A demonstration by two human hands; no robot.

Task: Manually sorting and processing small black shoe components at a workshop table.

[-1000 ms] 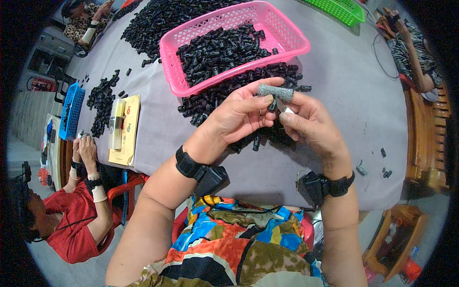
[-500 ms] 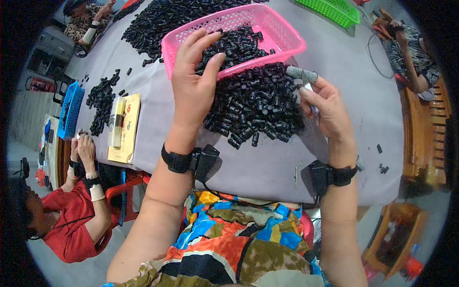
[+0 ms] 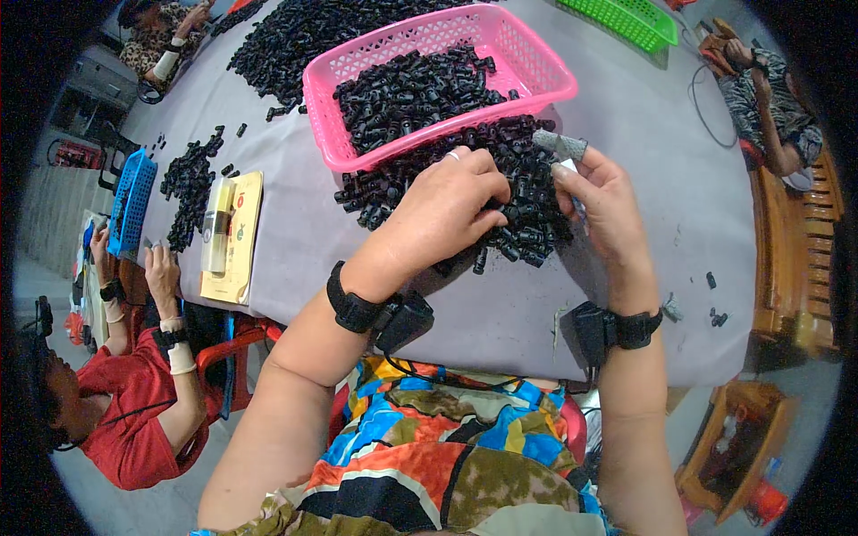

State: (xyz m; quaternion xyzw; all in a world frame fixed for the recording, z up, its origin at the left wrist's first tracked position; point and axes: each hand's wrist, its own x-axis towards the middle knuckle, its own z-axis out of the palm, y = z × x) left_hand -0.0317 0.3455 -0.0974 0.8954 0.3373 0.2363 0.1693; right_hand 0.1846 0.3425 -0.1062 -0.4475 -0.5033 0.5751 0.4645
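Note:
My left hand [image 3: 447, 207] reaches over a heap of small black cylindrical plastic parts [image 3: 527, 179]. Its fingers are curled down among the parts, thumb close to the index finger; whatever lies between the fingertips is hidden. At the heap's right side, my right hand [image 3: 609, 201] pinches a small flat white piece [image 3: 570, 166], perhaps a wrapped blade, between thumb and index finger. Grey tape [image 3: 561, 143] wraps that index finger. Just behind the heap, a pink plastic basket [image 3: 536, 105] holds many of the same black parts.
A larger black heap [image 3: 286, 54] spreads at the far left. A green basket [image 3: 626, 25] stands far right, a blue one [image 3: 134, 201] left. A notepad [image 3: 241, 259] carries a clear case. Loose bits [image 3: 715, 314] lie near right. A red-sleeved co-worker [image 3: 134, 411] sits at left; other people sit farther off.
My left hand has come from over the pink basket down to the near heap, its fingers curling. The basket has shifted slightly. My right hand keeps its pinch. The red-sleeved co-worker's hands have moved apart.

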